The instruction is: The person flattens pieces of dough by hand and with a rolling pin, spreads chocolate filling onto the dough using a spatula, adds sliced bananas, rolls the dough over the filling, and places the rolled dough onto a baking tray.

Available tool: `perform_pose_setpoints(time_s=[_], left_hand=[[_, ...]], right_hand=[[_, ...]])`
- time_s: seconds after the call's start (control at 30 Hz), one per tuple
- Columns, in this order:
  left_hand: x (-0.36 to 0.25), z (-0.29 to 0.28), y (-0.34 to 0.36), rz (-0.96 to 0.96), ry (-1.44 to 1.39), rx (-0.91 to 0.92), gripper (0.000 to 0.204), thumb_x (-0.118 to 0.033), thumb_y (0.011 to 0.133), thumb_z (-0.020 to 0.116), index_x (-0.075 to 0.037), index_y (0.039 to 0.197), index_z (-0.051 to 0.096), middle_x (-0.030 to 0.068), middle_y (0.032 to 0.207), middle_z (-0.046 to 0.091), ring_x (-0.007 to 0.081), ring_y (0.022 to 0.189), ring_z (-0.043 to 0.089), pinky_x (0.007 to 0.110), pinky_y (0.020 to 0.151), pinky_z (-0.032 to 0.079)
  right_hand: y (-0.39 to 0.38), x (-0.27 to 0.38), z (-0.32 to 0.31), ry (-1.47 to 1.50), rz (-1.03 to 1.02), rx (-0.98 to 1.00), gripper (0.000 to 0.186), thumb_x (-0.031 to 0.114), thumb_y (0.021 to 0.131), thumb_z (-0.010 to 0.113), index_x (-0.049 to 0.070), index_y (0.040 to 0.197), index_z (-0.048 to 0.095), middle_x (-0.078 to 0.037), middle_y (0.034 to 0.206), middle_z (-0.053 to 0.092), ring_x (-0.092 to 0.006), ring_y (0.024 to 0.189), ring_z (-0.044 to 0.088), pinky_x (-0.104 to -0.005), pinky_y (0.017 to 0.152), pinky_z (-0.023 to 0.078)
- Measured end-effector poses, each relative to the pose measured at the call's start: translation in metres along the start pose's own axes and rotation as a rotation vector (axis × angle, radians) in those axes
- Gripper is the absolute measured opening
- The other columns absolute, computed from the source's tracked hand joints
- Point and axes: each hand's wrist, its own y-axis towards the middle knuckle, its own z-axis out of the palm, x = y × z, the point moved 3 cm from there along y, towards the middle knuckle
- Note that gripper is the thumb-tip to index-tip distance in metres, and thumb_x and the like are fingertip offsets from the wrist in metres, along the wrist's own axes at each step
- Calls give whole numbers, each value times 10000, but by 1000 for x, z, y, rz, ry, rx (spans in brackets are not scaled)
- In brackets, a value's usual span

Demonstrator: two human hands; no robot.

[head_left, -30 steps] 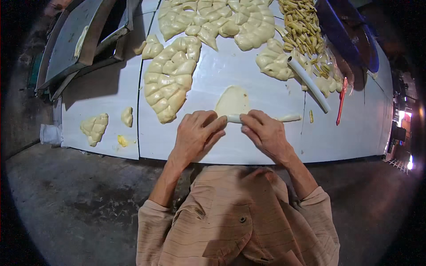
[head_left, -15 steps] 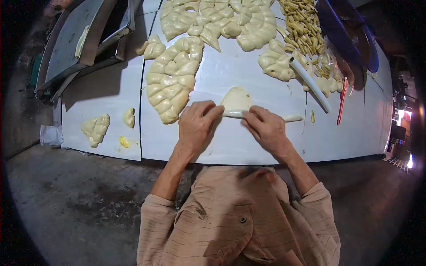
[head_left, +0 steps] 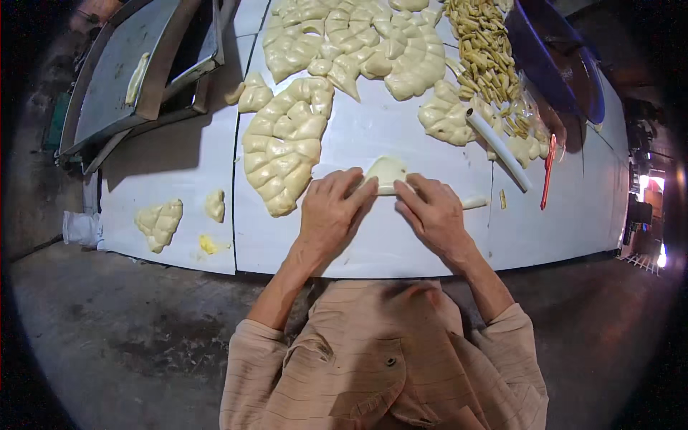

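Observation:
A small flattened piece of dough [head_left: 388, 170], rounded at its far end, lies on the white table between my hands. My left hand [head_left: 335, 204] has its thumb and fingertips on the left end of the dough's near edge. On the right end of that edge, my right hand [head_left: 436, 210] pinches with bent fingers. The near edge looks slightly thickened, as if folded over; what lies beneath the fingertips is hidden. A pale, slim roll [head_left: 474, 203] sticks out just right of my right hand.
A large scored dough sheet [head_left: 283, 147] lies ahead on the left, with more cut dough [head_left: 351, 36] behind. Metal trays [head_left: 118, 72] stand far left. At right are sliced yellowish strips [head_left: 484, 57], a white tube [head_left: 500, 152], a red tool [head_left: 548, 172] and a blue basin [head_left: 555, 54].
The pale bar that lay across the dough between my hands no longer shows there. Both hands now have their fingertips on the dough's near edge. The view has shifted slightly.

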Motion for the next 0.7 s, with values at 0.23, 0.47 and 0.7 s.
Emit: perform_pose_setpoints(time_s=[0.23, 0.47, 0.7], left_hand=[[7, 15, 27, 106, 159, 307, 783, -585, 889, 619, -60, 1455, 485, 156, 1549, 435, 374, 1449, 354, 600, 1178, 240], [11, 9, 20, 13, 187, 321, 786, -543, 878, 679, -78, 1476, 472, 184, 1562, 409, 383, 1478, 314, 613, 1197, 197], [8, -2, 29, 22, 129, 276, 613, -357, 872, 740, -90, 1388, 545, 189, 1475, 480, 383, 1386, 422, 559, 1153, 296]], right_hand=[[20, -8, 2, -50, -50, 73, 642, 431, 885, 686, 29, 1370, 561, -144, 1412, 564, -324, 1290, 505, -483, 1061, 386], [18, -22, -3, -143, 2, 157, 566, 405, 885, 693, 68, 1328, 588, -121, 1430, 558, -308, 1318, 490, -504, 1095, 361], [18, -25, -7, 23, 6, 36, 290, 244, 876, 719, 97, 1125, 687, -95, 1148, 651, -295, 1089, 604, -456, 970, 440]])
